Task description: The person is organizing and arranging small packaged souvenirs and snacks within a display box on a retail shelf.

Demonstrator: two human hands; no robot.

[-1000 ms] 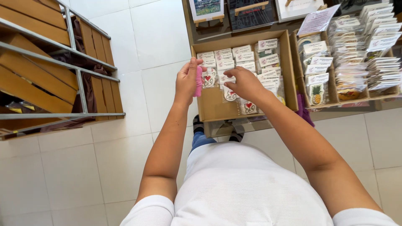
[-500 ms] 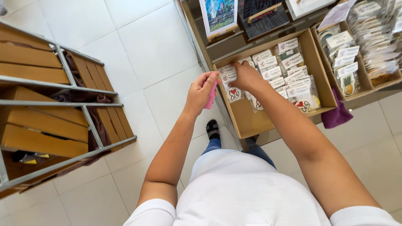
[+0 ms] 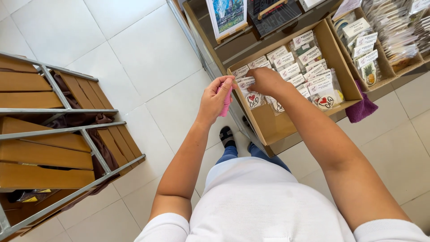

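My left hand (image 3: 215, 99) is closed around a small pink item (image 3: 225, 101) held upright beside a cardboard box (image 3: 268, 125). My right hand (image 3: 265, 80) reaches into the box's near left corner and pinches a small clear packet with a white header card (image 3: 246, 84). The box holds rows of such packets (image 3: 304, 71), some showing red hearts (image 3: 253, 99). Both hands meet over the box's left edge, almost touching.
A second box of packets (image 3: 365, 54) stands to the right, with a purple cloth (image 3: 362, 110) below it. Framed pictures (image 3: 226, 15) stand behind. A metal rack with wooden trays (image 3: 53, 134) fills the left. White floor tiles (image 3: 134, 49) lie between.
The view has swung left and down, so the box sits further right. My hands stay together at the box's left edge, the pink item still in my left hand.
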